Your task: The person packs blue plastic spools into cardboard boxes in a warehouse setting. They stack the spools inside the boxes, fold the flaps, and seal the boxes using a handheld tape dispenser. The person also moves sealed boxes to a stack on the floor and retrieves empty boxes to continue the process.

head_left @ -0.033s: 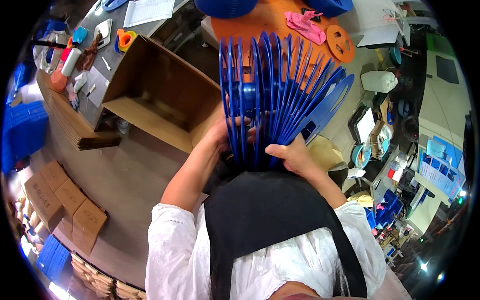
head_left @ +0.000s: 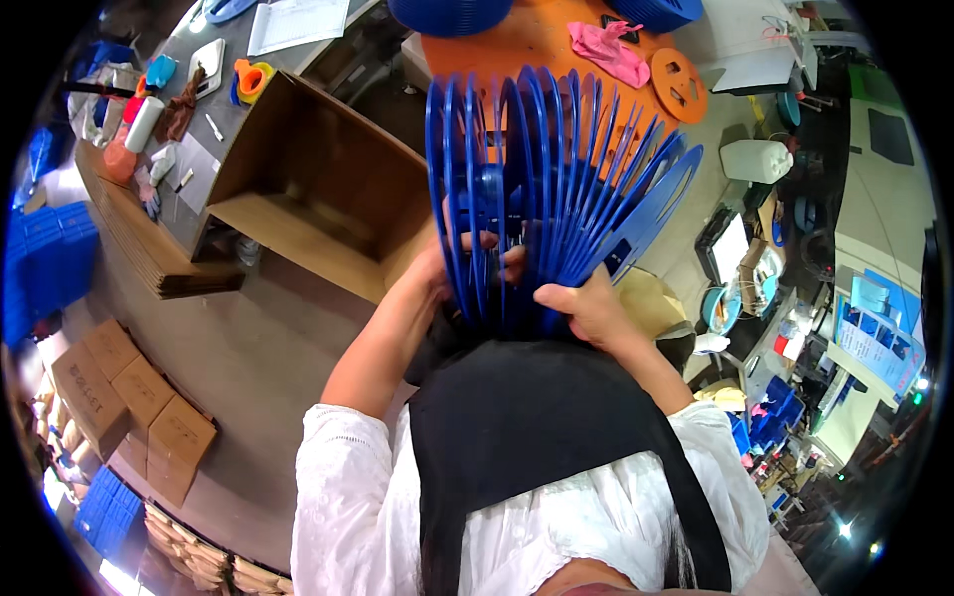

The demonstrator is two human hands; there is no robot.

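A thick row of round blue plastic discs (head_left: 542, 189) with cut-out holes stands on edge in front of my black apron, fanned wider at the top right. My left hand (head_left: 435, 266) holds the left end of the row, its fingers reaching in between the discs. At the lower right, my right hand (head_left: 593, 310) grips the outer discs, thumb on the near edge and fingers hidden behind them. On the left of the row the discs stand nearly upright with wider gaps; to the right they lean outward.
An open cardboard box (head_left: 298, 233) stands just left of the discs. Beyond them, an orange table (head_left: 467, 58) bears a pink cloth (head_left: 608, 52), an orange disc (head_left: 679, 86) and more blue discs (head_left: 449, 14). Closed cartons (head_left: 139, 402) lie at the lower left; a white jug (head_left: 755, 160) stands right.
The discs at the left end have shifted slightly left, and the gaps there look a little wider. Both hands keep nearly the same hold.
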